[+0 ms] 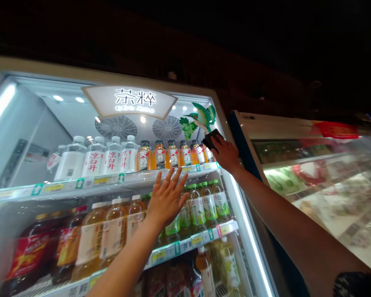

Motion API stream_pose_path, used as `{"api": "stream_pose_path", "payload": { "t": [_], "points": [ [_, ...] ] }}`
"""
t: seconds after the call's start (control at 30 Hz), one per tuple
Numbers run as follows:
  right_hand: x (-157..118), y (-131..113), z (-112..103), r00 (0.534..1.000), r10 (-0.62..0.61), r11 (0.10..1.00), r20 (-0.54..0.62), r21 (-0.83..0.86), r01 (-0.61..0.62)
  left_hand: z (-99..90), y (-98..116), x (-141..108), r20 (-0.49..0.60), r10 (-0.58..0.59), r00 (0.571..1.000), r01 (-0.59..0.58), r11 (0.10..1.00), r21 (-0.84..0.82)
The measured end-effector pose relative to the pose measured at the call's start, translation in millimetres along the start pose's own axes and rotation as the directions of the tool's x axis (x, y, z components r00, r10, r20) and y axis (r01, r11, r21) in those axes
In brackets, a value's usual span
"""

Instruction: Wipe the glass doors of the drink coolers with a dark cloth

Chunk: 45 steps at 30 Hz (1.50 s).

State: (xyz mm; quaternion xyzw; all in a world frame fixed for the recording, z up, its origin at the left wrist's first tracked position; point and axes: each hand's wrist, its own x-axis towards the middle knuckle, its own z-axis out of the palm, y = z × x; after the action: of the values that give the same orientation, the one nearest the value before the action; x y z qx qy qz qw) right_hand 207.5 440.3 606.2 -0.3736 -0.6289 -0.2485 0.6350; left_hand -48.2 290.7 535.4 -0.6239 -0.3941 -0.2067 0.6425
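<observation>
A glass-fronted drinks cooler (136, 80) stands before me, lit from inside. My left hand (166, 200) is raised with fingers spread, in front of the glass at the level of the top shelf's edge; whether the palm touches cannot be told. In my right hand (227, 154) is a dark folded cloth (212, 137), held against the upper right of the glass. Just above the cloth is a green bird picture (204, 116), partly covered at its lower end. To its left is a fan-shaped sign (132, 101) with Chinese characters.
Behind the glass stand white-labelled water bottles (94, 159), small orange bottles (173, 154), green-labelled tea bottles (209, 204) and large brown tea bottles (113, 227). A second display cooler (278, 128) with blurred packaged food adjoins on the right. Above both it is dark.
</observation>
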Motion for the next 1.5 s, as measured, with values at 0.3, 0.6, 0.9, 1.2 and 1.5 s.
{"api": "stream_pose_path", "payload": {
  "t": [0.3,0.6,0.9,1.2,1.5],
  "points": [
    [-9,35,14,0.995,0.041,0.999,-0.093,-0.017,-0.043,1.4,2,2,-0.041,-0.014,0.999,0.011,0.996,-0.086],
    [-34,51,15,0.990,-0.135,0.984,-0.049,0.109,0.140,3.9,1,0,-0.049,-0.023,0.999,0.019,0.996,-0.085],
    [-26,-6,16,0.983,-0.173,0.981,-0.069,0.078,0.178,2.9,1,-2,-0.022,-0.017,1.000,0.016,1.000,-0.011],
    [-14,-7,21,0.995,-0.012,0.979,-0.103,0.203,0.033,2.8,2,-4,0.020,-0.009,1.000,0.007,0.996,0.094],
    [-47,-9,10,0.938,-0.347,0.910,0.000,0.240,0.337,-22.8,-20,-21,0.164,0.112,0.980,-0.120,0.992,0.039]
  ]
}}
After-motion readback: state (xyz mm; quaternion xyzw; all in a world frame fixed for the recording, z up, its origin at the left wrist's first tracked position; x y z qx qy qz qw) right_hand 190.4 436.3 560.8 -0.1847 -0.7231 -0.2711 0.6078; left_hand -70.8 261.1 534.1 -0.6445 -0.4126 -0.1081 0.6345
